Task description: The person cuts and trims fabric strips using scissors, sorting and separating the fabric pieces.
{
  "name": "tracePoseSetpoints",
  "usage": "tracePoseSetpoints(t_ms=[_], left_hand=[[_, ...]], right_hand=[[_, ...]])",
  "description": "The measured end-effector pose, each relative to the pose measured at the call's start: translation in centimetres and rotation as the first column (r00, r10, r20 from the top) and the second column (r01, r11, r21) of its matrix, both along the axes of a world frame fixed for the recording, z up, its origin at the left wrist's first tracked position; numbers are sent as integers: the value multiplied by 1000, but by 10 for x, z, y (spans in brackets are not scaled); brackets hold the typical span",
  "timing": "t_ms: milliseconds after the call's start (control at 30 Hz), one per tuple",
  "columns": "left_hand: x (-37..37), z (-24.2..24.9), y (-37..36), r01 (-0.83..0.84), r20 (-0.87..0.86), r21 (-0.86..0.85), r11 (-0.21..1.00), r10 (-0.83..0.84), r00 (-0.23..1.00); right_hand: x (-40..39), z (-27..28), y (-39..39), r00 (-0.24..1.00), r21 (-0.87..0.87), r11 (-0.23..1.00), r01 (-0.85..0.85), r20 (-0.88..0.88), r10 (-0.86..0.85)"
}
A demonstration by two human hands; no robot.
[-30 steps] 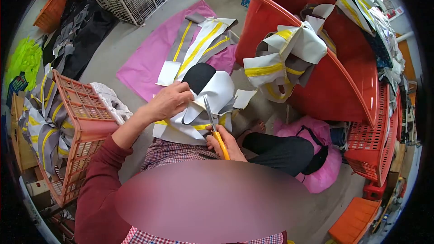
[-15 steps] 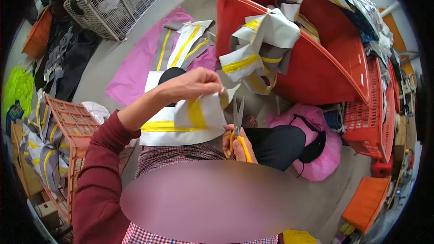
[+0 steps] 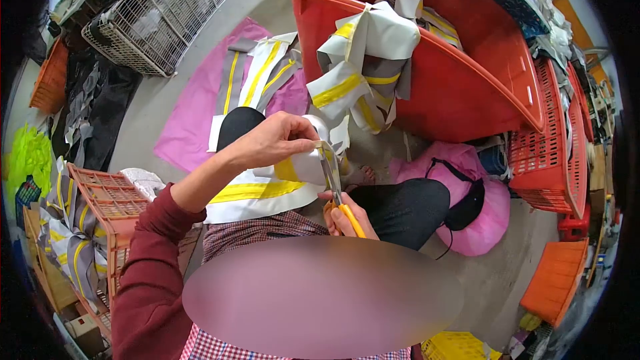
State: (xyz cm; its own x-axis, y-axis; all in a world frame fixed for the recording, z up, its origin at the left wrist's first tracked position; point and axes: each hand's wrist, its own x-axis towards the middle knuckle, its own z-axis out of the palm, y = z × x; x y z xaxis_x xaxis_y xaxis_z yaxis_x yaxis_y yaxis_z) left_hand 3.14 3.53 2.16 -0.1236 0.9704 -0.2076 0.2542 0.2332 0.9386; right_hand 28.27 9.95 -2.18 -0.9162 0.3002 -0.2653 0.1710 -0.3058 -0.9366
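My left hand [image 3: 283,139] pinches the edge of a white fabric piece with a yellow stripe [image 3: 259,191], which lies over my lap and left knee. Orange-handled scissors [image 3: 349,217] are in my right hand [image 3: 353,212], fingers wrapped round the handles. The blades point up and away from me, nearly together, and overlap the fabric edge just beside my left fingertips. Past the knee, more grey and white fabric with yellow stripes [image 3: 263,70] lies on a pink sheet [image 3: 190,110].
A large red bin [image 3: 460,97] stands ahead right, striped fabric [image 3: 367,60] draped over its rim. Left are a salmon crate [image 3: 110,190] with striped pieces and a grey wire basket [image 3: 157,17]. At right sit a pink bag [image 3: 477,220], red basket [image 3: 550,147] and orange bin [image 3: 555,280].
The scissors have come up to the fabric edge by my left fingertips, and their blades have closed partway. My left hand has moved slightly down and left, still pinching the fabric.
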Motion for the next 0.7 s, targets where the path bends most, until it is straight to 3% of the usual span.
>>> tracePoseSetpoints(t_ms=[433,700], left_hand=[[8,-5,-5,-64,232,66,996,48,972],[9,-4,-7,-96,276,75,993,72,959]], right_hand=[[-7,-5,-4,999,-97,995,36,2,-36],[-9,-4,-7,994,0,994,109,14,-109]])
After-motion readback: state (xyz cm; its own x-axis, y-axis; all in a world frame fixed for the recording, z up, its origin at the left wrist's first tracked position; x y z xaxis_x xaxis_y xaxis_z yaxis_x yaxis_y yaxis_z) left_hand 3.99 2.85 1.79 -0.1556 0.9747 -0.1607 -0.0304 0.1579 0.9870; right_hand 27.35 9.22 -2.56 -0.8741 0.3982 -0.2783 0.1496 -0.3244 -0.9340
